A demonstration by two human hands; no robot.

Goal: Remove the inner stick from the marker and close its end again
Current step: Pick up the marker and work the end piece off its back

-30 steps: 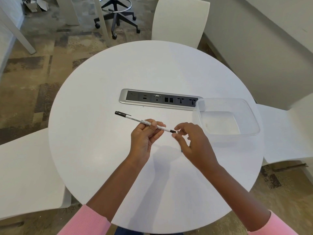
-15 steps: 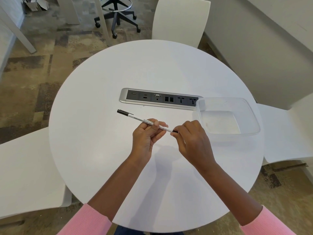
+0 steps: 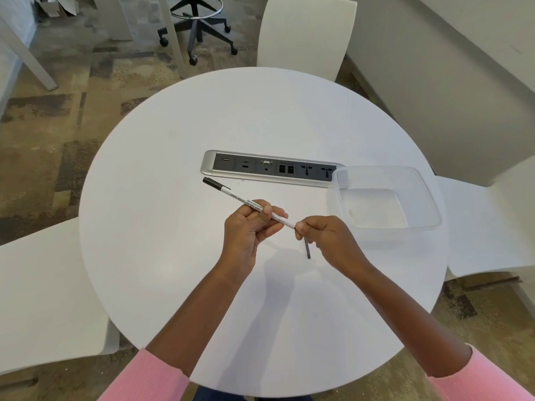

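Observation:
My left hand (image 3: 250, 227) grips the middle of a white marker (image 3: 240, 199) with printed text. Its black cap points up and to the left, above the round white table (image 3: 173, 256). My right hand (image 3: 327, 240) is closed at the marker's rear end, with thumb and forefinger pinched against that end and covering it. A short dark inner stick (image 3: 307, 249) pokes down out of my right hand's curled fingers, just over the tabletop. Whether the end plug is seated is hidden by my fingertips.
A clear plastic tub (image 3: 428, 204) stands right of my hands. A silver power and socket strip (image 3: 208, 166) is set into the table behind the marker. White chairs (image 3: 307, 36) surround the table, and an office chair base (image 3: 199, 27) stands far back.
My right hand closed onto the marker's rear end, whose black tip was visible a second ago. The dark stick now shows below that hand. The left hand and marker barely moved.

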